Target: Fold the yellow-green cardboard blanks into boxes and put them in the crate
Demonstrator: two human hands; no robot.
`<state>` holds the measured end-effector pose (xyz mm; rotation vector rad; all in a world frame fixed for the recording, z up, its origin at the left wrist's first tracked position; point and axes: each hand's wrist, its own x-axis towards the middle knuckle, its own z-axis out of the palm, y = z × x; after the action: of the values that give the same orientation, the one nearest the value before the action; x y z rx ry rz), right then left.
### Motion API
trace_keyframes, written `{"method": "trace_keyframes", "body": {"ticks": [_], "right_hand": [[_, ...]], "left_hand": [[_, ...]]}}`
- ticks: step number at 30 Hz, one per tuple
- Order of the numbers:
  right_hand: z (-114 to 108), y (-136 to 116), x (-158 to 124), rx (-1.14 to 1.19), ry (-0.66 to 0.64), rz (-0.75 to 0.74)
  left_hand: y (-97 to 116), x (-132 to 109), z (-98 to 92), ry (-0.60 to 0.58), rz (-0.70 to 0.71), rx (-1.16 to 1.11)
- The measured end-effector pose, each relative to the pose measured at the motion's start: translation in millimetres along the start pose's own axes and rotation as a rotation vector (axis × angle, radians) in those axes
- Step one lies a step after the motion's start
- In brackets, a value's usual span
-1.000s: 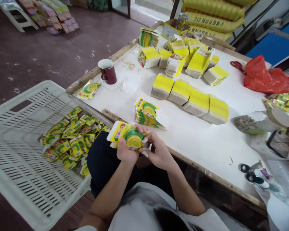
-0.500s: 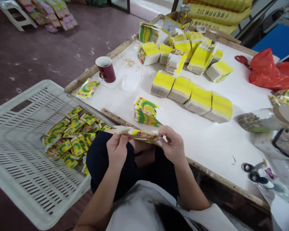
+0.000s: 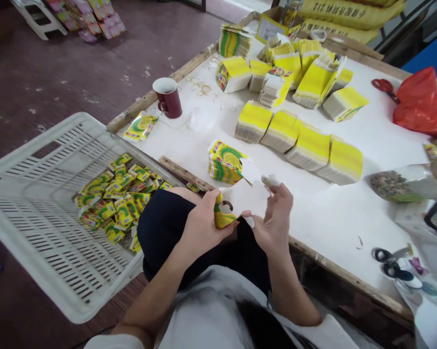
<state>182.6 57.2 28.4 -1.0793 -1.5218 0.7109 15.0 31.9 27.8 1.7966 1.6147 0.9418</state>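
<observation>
My left hand [image 3: 200, 223] is closed around a small yellow-and-green printed carton [image 3: 225, 218], its fingers wrapped over the printed side. The carton is opened out, with its white inside and a pale flap facing up. My right hand [image 3: 274, 218] is at the carton's right end, thumb against its lower edge and fingers raised by the flap. White coverings show on some right fingertips. Just beyond the hands, a stack of flattened printed cartons [image 3: 227, 160] lies on the white table [image 3: 313, 213].
At left, a white plastic basket [image 3: 33, 242] holds many small yellow packs [image 3: 122, 211]. A maroon mug [image 3: 172, 102] stands near the table's edge. Bundles of yellow cartons [image 3: 307, 148] line the table. Scissors [image 3: 389, 264], a red bag [image 3: 422, 104] and a jar [image 3: 396, 184] are at right.
The carton, flat and stretched between both hands before, is now opened out with its white inside showing. My left hand has moved right and wraps it; my right fingers have spread upward.
</observation>
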Motion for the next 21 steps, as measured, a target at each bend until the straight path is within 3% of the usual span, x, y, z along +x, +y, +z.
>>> {"method": "trace_keyframes", "body": {"ticks": [4, 7, 10, 14, 16, 19, 21], "right_hand": [[14, 5, -13, 0.441, -0.233, 0.538], [16, 7, -12, 0.549, -0.348, 0.642], [13, 5, -7, 0.514, -0.400, 0.544], [10, 2, -7, 0.189, -0.473, 0.202], [9, 4, -9, 0.007, -0.480, 0.034], [8, 12, -9, -0.102, -0.331, -0.073], [6, 17, -8, -0.141, -0.237, -0.097]], "left_hand": [[-1, -3, 11.0, 0.070, 0.243, 0.094], [-1, -4, 10.7, 0.048, 0.352, 0.092], [-4, -2, 8.7, 0.049, 0.336, 0.058], [-10, 0, 11.2, -0.016, 0.196, 0.030], [-12, 2, 14.1, 0.013, 0.181, 0.038], [-14, 4, 13.5, 0.132, 0.220, 0.117], [-13, 5, 7.6, 0.143, 0.206, 0.161]]}}
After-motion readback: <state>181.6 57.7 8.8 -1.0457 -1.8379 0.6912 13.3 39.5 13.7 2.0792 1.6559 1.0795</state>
